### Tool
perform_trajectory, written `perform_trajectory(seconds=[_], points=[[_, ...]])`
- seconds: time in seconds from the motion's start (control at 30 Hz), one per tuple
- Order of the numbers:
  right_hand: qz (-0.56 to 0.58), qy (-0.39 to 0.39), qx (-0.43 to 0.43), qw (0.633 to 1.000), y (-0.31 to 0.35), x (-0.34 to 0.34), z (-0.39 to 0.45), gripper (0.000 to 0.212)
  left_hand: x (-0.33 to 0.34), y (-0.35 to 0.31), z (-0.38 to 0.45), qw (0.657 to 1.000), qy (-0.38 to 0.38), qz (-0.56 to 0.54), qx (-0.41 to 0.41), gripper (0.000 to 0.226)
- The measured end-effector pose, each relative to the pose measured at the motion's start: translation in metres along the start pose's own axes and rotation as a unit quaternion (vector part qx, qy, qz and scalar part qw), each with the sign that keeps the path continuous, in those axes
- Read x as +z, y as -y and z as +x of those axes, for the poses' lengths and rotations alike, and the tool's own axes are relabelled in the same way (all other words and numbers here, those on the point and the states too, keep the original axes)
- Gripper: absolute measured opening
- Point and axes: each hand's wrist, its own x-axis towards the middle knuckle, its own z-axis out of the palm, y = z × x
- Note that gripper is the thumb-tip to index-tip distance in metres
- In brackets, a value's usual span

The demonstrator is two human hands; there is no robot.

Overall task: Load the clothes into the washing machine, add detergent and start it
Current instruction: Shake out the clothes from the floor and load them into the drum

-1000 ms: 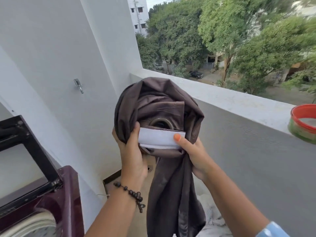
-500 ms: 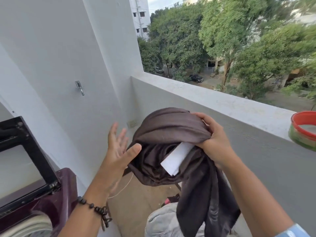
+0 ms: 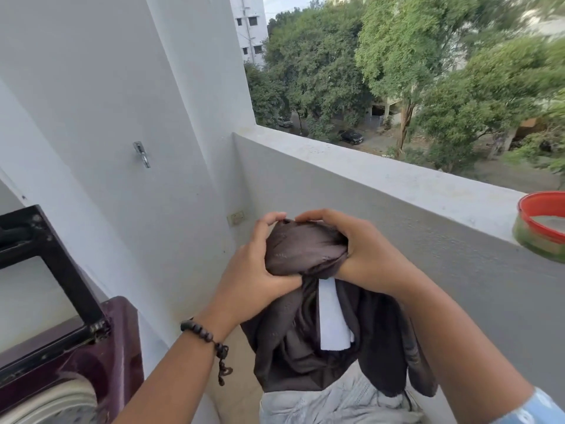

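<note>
Head view: both hands clasp bunched top of dark brown cloth [image 3: 302, 255] at centre. Left hand [image 3: 253, 270] fingers curl over it from 9 o'clock, right hand [image 3: 360, 255] from 3. Cloth hangs toward 6. Washing machine [image 3: 91, 356] lies at 8 o'clock, nearer left hand.

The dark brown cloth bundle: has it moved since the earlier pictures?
Yes. The dark brown cloth bundle has come down, from above the grey balcony parapet top to below it.
</note>
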Motion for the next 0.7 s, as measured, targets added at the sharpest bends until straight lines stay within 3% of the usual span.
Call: perform_trajectory(seconds=[0.2,0.4,0.47,0.57,0.7], points=[[0.164,0.100,0.119,0.974,-0.020,-0.030,-0.014,0.097,-0.017,0.010,0.007,0.976,-0.101,-0.190,0.007,0.059],[0.311,0.121,0.143,0.932,-0.047,-0.014,-0.034,0.108,-0.031,0.016,0.019,0.859,-0.281,-0.424,-0.066,0.042],[0.349,0.100,0.159,0.918,-0.049,-0.001,-0.035,0.112,-0.029,0.016,0.020,0.821,-0.316,-0.468,-0.087,0.054],[0.385,0.042,0.175,0.905,-0.048,0.022,-0.028,0.114,-0.015,0.010,0.018,0.793,-0.361,-0.481,-0.098,0.038],[0.435,-0.103,0.174,0.877,-0.043,0.039,-0.018,0.075,0.008,0.010,0.006,0.809,-0.325,-0.474,-0.126,0.036]])
